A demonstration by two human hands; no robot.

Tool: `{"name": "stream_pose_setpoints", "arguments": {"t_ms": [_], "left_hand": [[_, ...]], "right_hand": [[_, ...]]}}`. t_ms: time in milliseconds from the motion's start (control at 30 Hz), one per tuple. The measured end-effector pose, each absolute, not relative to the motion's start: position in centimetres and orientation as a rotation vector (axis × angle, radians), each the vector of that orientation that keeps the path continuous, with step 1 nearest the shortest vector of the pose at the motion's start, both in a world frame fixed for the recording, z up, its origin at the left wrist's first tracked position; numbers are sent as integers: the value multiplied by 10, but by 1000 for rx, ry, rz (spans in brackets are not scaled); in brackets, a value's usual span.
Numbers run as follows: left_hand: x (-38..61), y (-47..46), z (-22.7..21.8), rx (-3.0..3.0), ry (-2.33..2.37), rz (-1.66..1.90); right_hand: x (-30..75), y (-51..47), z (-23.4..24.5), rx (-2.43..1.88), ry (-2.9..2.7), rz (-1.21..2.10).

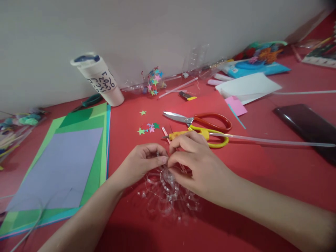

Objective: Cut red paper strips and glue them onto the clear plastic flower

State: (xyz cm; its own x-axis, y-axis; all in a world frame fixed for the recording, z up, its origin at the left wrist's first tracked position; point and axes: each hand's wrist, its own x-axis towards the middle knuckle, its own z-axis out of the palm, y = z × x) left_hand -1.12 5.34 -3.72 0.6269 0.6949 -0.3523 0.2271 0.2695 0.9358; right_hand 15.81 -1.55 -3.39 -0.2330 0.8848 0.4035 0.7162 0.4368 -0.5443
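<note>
A clear, curly plastic piece with many thin strips (169,190) lies spread on the red tabletop below my hands. My left hand (143,162) pinches at its upper edge, thumb and index finger together. My right hand (195,161) meets it there, fingertips pressed together against the same spot. What the right fingertips hold is too small to make out. Just beyond the hands lie a yellow-handled pointed tool (181,135) and scissors (202,120) with red and yellow handles. Several small paper stars (151,128) lie a little farther back.
Stacked coloured paper sheets (60,164) cover the left side. A white tumbler (101,80) stands near the wall beside a star-covered ball (154,81). To the right are a dark phone-like object (301,122), white paper (249,87), pink notes (237,106) and a long clear stick (262,140).
</note>
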Motion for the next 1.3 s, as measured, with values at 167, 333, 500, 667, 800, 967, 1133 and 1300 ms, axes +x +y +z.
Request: {"name": "stream_pose_setpoints", "arguments": {"t_ms": [167,333,500,667,800,967,1133,1300], "left_hand": [[-11,54,-35,1335,865,353],[-11,55,-34,1345,867,336],[-11,56,-35,1395,865,335],[-11,54,-37,1302,857,372],[-10,53,-36,1280,890,399],[-9,52,-35,1277,909,387],[-10,53,-34,1297,893,373],[-10,53,-34,1256,886,386]], "right_hand": [[162,-15,-30,-1311,-2050,475],[162,-16,-29,-1381,-2035,506],[160,-16,-33,-1412,-2030,375],[157,-16,-37,-1311,-2068,120],[156,-17,-35,-1272,-2086,87],[157,-17,-33,-1334,-2045,183],[157,-16,-39,-1298,-2079,88],[158,-16,-41,-1248,-2133,66]]}}
